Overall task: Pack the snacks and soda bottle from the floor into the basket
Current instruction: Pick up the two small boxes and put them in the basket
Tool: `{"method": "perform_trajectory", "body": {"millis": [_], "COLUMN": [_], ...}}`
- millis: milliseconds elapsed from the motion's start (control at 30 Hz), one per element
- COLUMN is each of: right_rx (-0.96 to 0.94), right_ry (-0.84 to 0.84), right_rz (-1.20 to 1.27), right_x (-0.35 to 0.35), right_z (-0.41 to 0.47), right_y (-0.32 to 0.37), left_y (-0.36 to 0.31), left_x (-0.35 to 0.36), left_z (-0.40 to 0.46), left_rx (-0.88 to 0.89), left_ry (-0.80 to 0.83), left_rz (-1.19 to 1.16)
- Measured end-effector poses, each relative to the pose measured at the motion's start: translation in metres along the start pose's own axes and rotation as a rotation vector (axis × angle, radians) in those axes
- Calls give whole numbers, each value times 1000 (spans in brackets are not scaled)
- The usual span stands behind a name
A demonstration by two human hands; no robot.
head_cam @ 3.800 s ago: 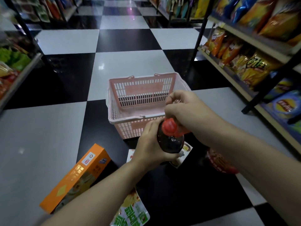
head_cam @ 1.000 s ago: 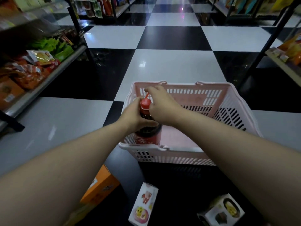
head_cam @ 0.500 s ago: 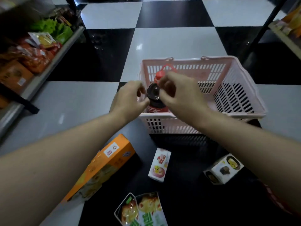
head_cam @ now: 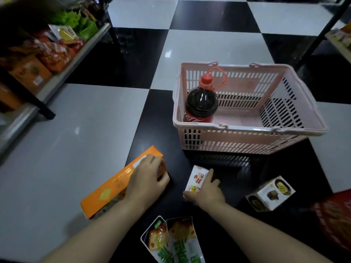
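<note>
The bottle [head_cam: 202, 100] stands upright in the near left corner of the basket [head_cam: 296, 128], probably so the open floor of it takes the snacks. The left hand [head_cam: 147, 182] lies on the far end of the orange box [head_cam: 114, 184], fingers curled over its edge as if to lift it. The right hand [head_cam: 206, 190] wraps the small carton [head_cam: 196, 179], fingers closing round its sides. A cube box [head_cam: 269, 194], twin packets [head_cam: 171, 242] and a red bag [head_cam: 334, 217] lie on the floor nearby, unpacked.
</note>
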State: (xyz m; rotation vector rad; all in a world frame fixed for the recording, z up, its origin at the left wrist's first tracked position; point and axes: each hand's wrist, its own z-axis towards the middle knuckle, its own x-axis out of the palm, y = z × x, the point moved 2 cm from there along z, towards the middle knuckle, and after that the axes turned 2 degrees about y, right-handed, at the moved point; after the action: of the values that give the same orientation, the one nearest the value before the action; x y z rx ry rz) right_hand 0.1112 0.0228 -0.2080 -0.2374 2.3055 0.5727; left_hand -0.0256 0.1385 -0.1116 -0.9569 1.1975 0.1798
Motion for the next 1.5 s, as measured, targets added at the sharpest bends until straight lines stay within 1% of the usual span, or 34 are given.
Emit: {"method": "perform_trajectory", "body": {"millis": [167, 267, 300, 367, 400, 467, 500, 567, 633, 733, 867, 933, 967, 1000, 1033, 1067, 1100, 1133, 1167, 1200, 1267, 1300, 1333, 1433, 1500], "right_rx": [93, 101, 73, -47, -122, -284, -361, -466, -493, -482, -550, -580, -599, -620, -618, -559, -469, -395, -358, -356, -366, -324, -253, -22, 18], "right_ry": [32, -3, -14, -27, -35, -44, -29, 62, 127, 127, 164, 128, 67, -8, -58, -33, 39, 94, 103, 73, -49, -97, -127, -140, -163], "right_rz": [371, 394, 403, 449, 486, 576, 610, 670, 671, 544, 509, 469, 402, 241, -48, -392, -677, -880, -988, -1017, -950, -868, -726, -26, 354], "right_x": [12, -2, -9, -25, -33, -50, -57, -69, -82, -99, -106, -109, -113, -117, -121, -123, -123, -125, -126, -126, -126, -128, -130, -136, -135], "right_z": [18, 10, 6, -3, -8, -21, -26, -32, -32, -23, -7, 0, 4, 9, 16, 26, 36, 43, 47, 47, 46, 44, 40, 21, 2], "right_y": [2, -10, -15, -22, -23, -24, -26, -36, -57, -89, -107, -113, -118, -125, -134, -148, -163, -176, -185, -189, -189, -187, -184, -168, -152], "left_y": [-2, -8, -11, -22, -31, -53, -65, -78, -86, -99, -110, -106, -104, -101, -100, -98, -97, -95, -95, -94, -94, -94, -94, -101, -115], "left_x": [15, 30, 38, 55, 64, 80, 86, 92, 99, 116, 136, 141, 144, 146, 148, 148, 149, 149, 150, 150, 149, 149, 149, 145, 141], "left_z": [4, 11, 13, 19, 23, 30, 34, 42, 46, 44, 45, 47, 47, 47, 47, 47, 48, 48, 49, 49, 49, 50, 50, 51, 51], "left_rx": [-26, -127, -164, -260, -321, -416, -429, -444, -439, -399, -361, -340, -326, -317, -313, -316, -321, -326, -332, -338, -354, -366, -377, -366, -333], "left_ry": [46, 128, 172, 273, 332, 407, 397, 329, 323, 378, 318, 302, 300, 302, 307, 316, 327, 334, 337, 341, 353, 363, 373, 388, 437], "left_rz": [13, -17, -29, -87, -174, -460, -596, -717, -743, -770, -797, -741, -705, -670, -648, -634, -631, -637, -645, -649, -659, -664, -674, -720, -784]}}
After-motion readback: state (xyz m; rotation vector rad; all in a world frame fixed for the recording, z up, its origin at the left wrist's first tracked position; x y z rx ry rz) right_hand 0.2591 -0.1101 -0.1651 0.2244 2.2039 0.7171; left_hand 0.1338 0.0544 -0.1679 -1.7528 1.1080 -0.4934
